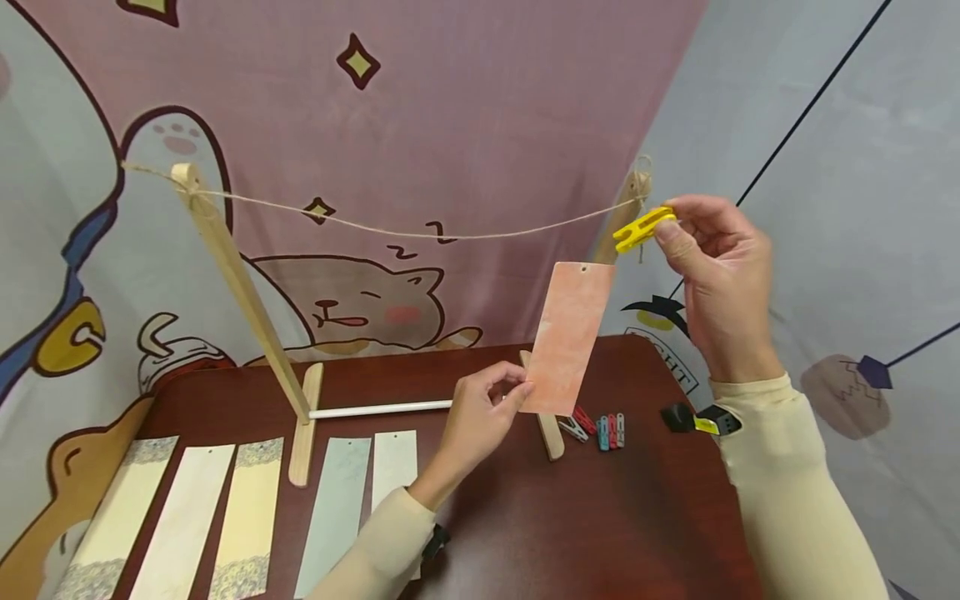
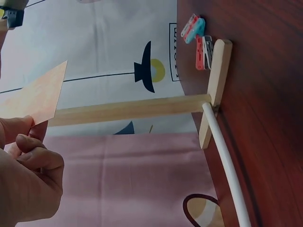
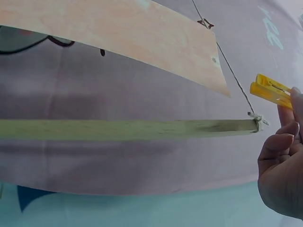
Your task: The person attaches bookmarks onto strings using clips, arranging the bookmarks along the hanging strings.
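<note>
Left hand: [image 1: 480, 408] pinched the lower edge of the pink card [image 1: 567, 337], thumb and fingers closed on it, holding it up above the counter [image 1: 562, 517].
Card position: upright, slightly tilted, top edge just below the string [image 1: 420, 232], not touching it; punched hole at the top, near the right post [image 1: 626, 212].
Right hand: [image 1: 716, 275] fingers clamped on the tail of the yellow clip [image 1: 643, 228]; jaw end pointed left at the string, just beside the knot on the post.
Step, my read: card top needed to come up to overlap the string before the clip went on; best to squeeze the clip fully open, bite card and string together, and let go of the card only once it held.
Risk, my read: slack string could swing away; keep the card steady from below.
Counter, near: five pale cards [image 1: 247, 517] laid in a row.
Counter, mid: spare clips [image 1: 600, 429] in red, blue and white by the post foot; white rod [image 1: 378, 408] joining the two feet.
Far: left post [image 1: 240, 283], cartoon backdrop [image 1: 360, 308].
Writing: "z z" above the sleeping cat; partial letters "GHT" on the right panel, rest hidden.
</note>
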A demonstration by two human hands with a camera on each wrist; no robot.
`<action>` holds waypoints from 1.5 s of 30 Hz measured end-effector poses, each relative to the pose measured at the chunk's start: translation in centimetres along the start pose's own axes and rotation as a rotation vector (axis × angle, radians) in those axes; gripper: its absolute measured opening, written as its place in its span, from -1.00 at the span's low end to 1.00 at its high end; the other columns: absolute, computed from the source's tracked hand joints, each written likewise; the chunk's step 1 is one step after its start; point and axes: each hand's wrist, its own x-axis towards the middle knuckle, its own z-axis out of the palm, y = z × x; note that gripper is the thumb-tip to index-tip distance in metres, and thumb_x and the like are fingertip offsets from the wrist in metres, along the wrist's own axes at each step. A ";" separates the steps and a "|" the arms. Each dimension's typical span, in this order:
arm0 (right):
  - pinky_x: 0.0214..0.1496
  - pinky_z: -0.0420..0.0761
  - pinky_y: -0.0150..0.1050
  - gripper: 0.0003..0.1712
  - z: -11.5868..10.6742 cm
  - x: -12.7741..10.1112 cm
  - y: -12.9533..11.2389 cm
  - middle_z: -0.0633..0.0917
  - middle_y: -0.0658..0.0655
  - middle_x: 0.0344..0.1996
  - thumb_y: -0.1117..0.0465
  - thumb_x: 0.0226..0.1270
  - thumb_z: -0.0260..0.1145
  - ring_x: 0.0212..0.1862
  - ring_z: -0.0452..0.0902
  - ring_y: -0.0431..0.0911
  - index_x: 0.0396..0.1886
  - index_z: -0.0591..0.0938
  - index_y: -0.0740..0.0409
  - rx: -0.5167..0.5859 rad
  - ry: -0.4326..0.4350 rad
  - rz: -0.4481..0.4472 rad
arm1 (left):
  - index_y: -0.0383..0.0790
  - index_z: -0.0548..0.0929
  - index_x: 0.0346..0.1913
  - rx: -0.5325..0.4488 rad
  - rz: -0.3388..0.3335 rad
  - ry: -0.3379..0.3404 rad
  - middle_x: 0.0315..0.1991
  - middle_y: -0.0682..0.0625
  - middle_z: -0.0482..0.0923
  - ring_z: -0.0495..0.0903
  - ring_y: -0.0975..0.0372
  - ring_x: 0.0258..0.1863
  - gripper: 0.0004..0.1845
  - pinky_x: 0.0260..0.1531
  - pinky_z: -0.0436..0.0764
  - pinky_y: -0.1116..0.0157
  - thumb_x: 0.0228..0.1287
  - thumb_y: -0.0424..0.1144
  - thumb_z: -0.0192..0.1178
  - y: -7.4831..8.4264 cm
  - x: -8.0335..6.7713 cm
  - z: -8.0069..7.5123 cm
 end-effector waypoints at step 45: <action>-0.58 0.08 -0.29 -0.76 1.6 5.4 -2.2 0.66 0.03 -0.59 0.29 0.36 0.64 -0.59 0.18 -0.13 -0.01 0.89 0.19 -0.773 -0.216 -0.057 | -0.28 0.84 -0.12 -0.105 -0.020 -0.047 -0.32 0.06 0.76 0.57 0.21 -0.38 -0.94 -0.35 0.49 0.37 0.48 -0.34 0.44 -0.2 6.0 2.1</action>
